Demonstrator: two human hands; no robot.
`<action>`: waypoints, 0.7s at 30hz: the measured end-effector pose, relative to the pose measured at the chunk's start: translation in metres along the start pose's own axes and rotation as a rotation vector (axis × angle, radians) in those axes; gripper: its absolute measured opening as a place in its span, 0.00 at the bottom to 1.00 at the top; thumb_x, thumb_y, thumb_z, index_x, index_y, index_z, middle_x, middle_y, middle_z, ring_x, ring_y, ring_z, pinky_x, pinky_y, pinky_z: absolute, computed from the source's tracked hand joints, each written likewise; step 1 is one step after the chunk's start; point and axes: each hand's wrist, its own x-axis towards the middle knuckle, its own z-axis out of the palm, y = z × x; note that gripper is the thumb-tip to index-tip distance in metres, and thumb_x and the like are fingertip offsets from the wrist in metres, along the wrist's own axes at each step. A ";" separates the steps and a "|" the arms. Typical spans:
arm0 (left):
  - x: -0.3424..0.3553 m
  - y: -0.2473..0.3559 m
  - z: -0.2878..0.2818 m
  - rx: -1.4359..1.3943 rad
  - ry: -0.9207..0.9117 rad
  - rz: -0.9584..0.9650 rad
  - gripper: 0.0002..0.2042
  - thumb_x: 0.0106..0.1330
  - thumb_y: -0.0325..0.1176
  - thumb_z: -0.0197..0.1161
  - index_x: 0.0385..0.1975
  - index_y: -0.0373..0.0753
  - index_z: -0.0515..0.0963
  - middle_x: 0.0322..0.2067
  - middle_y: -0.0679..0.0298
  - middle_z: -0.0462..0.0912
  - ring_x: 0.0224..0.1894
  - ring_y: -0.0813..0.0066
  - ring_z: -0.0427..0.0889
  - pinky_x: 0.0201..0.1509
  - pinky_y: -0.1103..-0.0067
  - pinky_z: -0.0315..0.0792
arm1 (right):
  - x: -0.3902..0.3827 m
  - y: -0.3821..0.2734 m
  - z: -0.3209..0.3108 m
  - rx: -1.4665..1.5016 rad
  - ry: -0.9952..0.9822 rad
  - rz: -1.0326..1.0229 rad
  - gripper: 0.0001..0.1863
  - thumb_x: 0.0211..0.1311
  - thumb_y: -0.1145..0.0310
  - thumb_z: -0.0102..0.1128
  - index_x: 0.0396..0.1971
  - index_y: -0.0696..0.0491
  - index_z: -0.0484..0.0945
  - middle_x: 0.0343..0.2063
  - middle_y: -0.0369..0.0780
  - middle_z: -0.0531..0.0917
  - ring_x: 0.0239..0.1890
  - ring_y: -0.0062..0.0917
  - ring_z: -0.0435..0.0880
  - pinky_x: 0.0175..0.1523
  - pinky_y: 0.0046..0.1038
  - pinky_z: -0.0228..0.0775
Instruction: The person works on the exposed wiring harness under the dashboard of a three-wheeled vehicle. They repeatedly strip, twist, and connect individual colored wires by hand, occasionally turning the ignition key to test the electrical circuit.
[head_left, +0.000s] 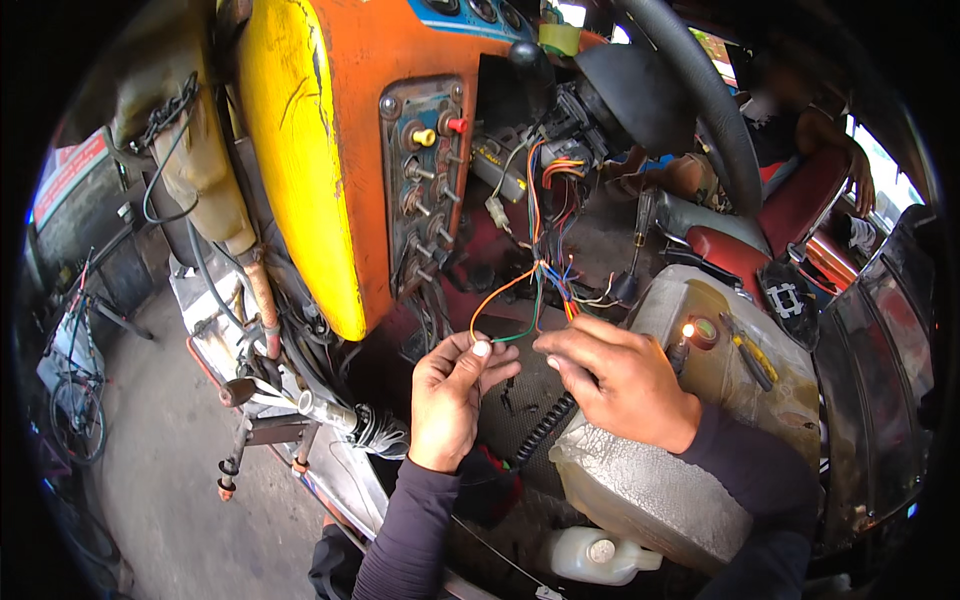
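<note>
My left hand (448,405) pinches the end of an orange wire (490,295) between thumb and fingers. A green wire (535,318) also runs to these fingertips. To its right my right hand (625,385) is closed, thumb against curled fingers, at a thin reddish wire; its tip is hidden. Both wires come from a bundle of coloured wires (540,255) hanging below the steering column (580,115). Several loose ends, blue, red, yellow and white, fan out just above my right hand. Beside that hand glows a small lit bulb (688,331) in a dark holder.
Yellow-handled pliers (752,360) lie on the worn, plastic-covered engine cover at right. An orange panel (355,50) with toggle switches (425,190) stands at left, the steering wheel (715,90) above. A white jug (600,555) sits below. Another person (790,130) sits at upper right.
</note>
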 end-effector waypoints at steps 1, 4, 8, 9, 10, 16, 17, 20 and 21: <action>0.000 0.000 0.000 0.001 0.000 0.002 0.08 0.79 0.26 0.57 0.48 0.27 0.77 0.43 0.51 0.87 0.49 0.59 0.90 0.57 0.67 0.86 | 0.000 -0.001 -0.001 0.001 -0.003 0.005 0.10 0.66 0.75 0.64 0.47 0.53 0.83 0.34 0.41 0.82 0.34 0.40 0.86 0.37 0.38 0.78; 0.000 0.001 -0.001 0.000 -0.001 0.006 0.08 0.79 0.26 0.57 0.48 0.27 0.77 0.43 0.52 0.86 0.49 0.59 0.90 0.57 0.67 0.86 | 0.002 -0.003 -0.008 0.013 -0.035 0.012 0.12 0.67 0.74 0.64 0.49 0.54 0.82 0.38 0.43 0.84 0.36 0.43 0.87 0.40 0.40 0.79; 0.002 -0.002 -0.008 0.008 0.018 0.000 0.08 0.79 0.27 0.59 0.47 0.28 0.78 0.42 0.53 0.86 0.49 0.59 0.89 0.57 0.66 0.85 | 0.025 -0.024 -0.038 -0.025 0.150 -0.041 0.25 0.63 0.66 0.73 0.59 0.57 0.80 0.44 0.48 0.87 0.37 0.36 0.89 0.42 0.36 0.80; 0.003 -0.003 -0.010 0.002 0.016 0.008 0.08 0.79 0.27 0.58 0.48 0.28 0.78 0.42 0.53 0.86 0.49 0.59 0.89 0.57 0.66 0.85 | 0.038 -0.037 -0.051 -0.146 0.163 -0.022 0.29 0.61 0.61 0.76 0.60 0.57 0.80 0.46 0.48 0.88 0.36 0.34 0.87 0.44 0.36 0.80; 0.003 -0.003 -0.012 -0.001 0.011 0.012 0.08 0.79 0.27 0.58 0.48 0.27 0.78 0.42 0.53 0.86 0.49 0.59 0.90 0.57 0.67 0.86 | 0.054 -0.038 -0.058 -0.231 0.209 -0.034 0.34 0.59 0.57 0.78 0.61 0.58 0.78 0.47 0.47 0.87 0.33 0.34 0.85 0.43 0.35 0.80; 0.001 -0.003 -0.009 0.018 0.005 0.001 0.08 0.79 0.27 0.58 0.47 0.27 0.78 0.42 0.54 0.86 0.49 0.59 0.89 0.58 0.66 0.85 | 0.148 -0.026 -0.051 -0.794 0.527 -0.107 0.24 0.64 0.70 0.67 0.60 0.55 0.76 0.44 0.49 0.85 0.35 0.46 0.90 0.38 0.43 0.84; 0.001 -0.003 -0.008 0.022 0.011 0.001 0.08 0.79 0.27 0.59 0.47 0.28 0.78 0.42 0.53 0.86 0.49 0.59 0.89 0.58 0.66 0.85 | 0.157 -0.024 -0.048 -0.829 0.540 -0.101 0.22 0.64 0.71 0.66 0.58 0.55 0.77 0.44 0.49 0.85 0.34 0.46 0.90 0.37 0.44 0.84; 0.001 -0.002 -0.006 0.013 0.003 -0.002 0.08 0.79 0.27 0.59 0.47 0.27 0.78 0.43 0.53 0.86 0.49 0.59 0.89 0.58 0.65 0.85 | 0.175 -0.019 -0.047 -0.935 0.607 -0.186 0.15 0.57 0.73 0.67 0.45 0.58 0.82 0.40 0.49 0.87 0.30 0.39 0.92 0.33 0.36 0.85; 0.001 -0.003 -0.007 0.013 -0.001 0.001 0.08 0.79 0.27 0.59 0.47 0.27 0.78 0.43 0.53 0.86 0.49 0.59 0.89 0.59 0.65 0.85 | 0.176 -0.017 -0.047 -0.970 0.633 -0.228 0.13 0.53 0.74 0.68 0.39 0.60 0.84 0.39 0.50 0.88 0.29 0.36 0.93 0.32 0.33 0.86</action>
